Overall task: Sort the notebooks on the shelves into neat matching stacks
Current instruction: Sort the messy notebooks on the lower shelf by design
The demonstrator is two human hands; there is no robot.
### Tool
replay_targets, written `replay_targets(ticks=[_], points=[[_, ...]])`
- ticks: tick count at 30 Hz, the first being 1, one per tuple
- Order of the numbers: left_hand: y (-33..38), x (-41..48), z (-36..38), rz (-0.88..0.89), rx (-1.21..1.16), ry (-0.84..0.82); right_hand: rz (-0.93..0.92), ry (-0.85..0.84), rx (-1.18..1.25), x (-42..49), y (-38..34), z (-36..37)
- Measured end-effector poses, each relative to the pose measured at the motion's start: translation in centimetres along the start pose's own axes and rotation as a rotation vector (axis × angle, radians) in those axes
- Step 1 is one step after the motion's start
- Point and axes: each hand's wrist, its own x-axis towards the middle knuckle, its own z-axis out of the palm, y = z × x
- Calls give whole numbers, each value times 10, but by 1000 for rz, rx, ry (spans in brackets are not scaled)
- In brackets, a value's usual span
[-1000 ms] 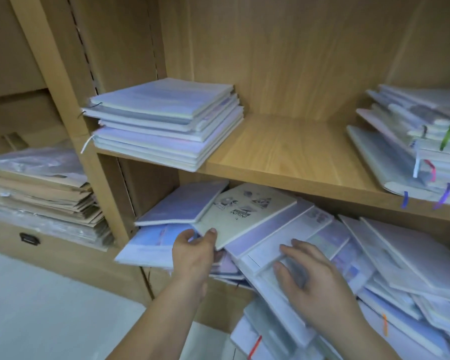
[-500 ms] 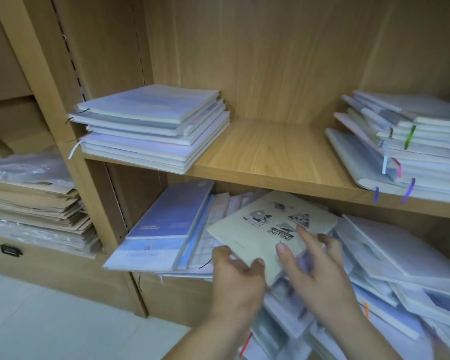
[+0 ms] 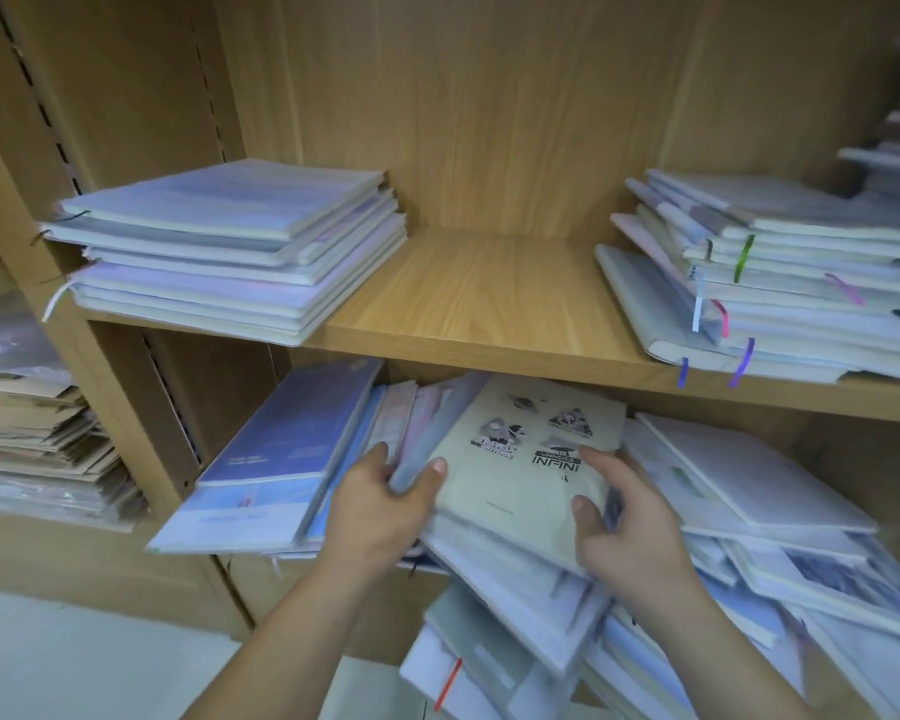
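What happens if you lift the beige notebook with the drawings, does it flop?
Probably not much: the beige notebook looks flat between the left hand and right hand. It looks thin, so likely light. Neighbours in the slanting pile might slide.

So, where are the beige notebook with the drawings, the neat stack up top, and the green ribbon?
beige notebook (image 3: 515,491): head view, bare cover under the drawings.
neat stack (image 3: 224,200): head view, top cover.
green ribbon (image 3: 742,257): head view, middle of the strip.

We count one left hand (image 3: 380,517), one right hand (image 3: 630,532) and one beige notebook (image 3: 520,475). Above the fingers (image 3: 601,462), one left stack (image 3: 230,252) and one right stack (image 3: 780,283).
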Motion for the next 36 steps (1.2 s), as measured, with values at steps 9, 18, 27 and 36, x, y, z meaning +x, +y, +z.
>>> replay_targets(ticks=[9,18,27,36], points=[[1,-26,4,-69,-64,-241,223,-108,-233,0,-5,-25],[5,-17,9,41,-103,-303,279,-107,-297,-10,-9,-36],[-6,-58,-4,-47,45,-341,293,-126,-77,-36,17,-54],[-7,-73,7,-173,-138,-372,308,-213,-190,-49,16,-55]])
